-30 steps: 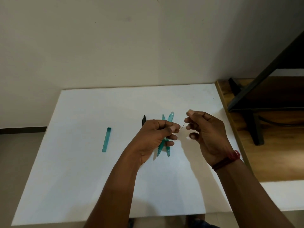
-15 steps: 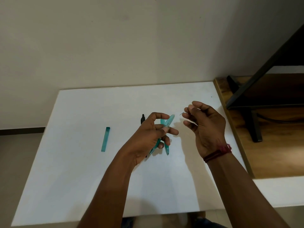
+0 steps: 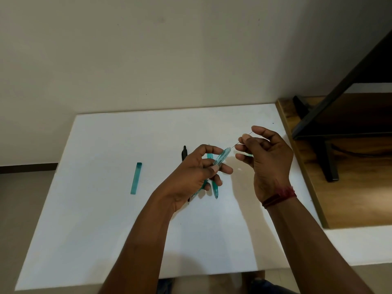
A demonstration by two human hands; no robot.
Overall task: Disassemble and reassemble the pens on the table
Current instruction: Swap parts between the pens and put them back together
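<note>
My left hand (image 3: 197, 172) grips a translucent teal pen barrel (image 3: 222, 158), tilted with its open end up and to the right. My right hand (image 3: 265, 158) pinches a very thin rod (image 3: 244, 139) between thumb and forefinger, its lower tip just off the barrel's open end. Another teal pen (image 3: 215, 186) lies on the white table (image 3: 106, 209) under my left hand. A black pen (image 3: 184, 152) lies behind my left hand, mostly hidden. A teal pen cap (image 3: 136, 178) rests alone to the left.
A wooden surface (image 3: 350, 198) with a black metal stand (image 3: 326, 158) adjoins the table's right edge. A plain wall rises behind the table.
My left hand has lifted the teal barrel off the table and tilted it toward my right hand. My right hand has risen slightly and turned the thin rod toward the barrel's open end.
</note>
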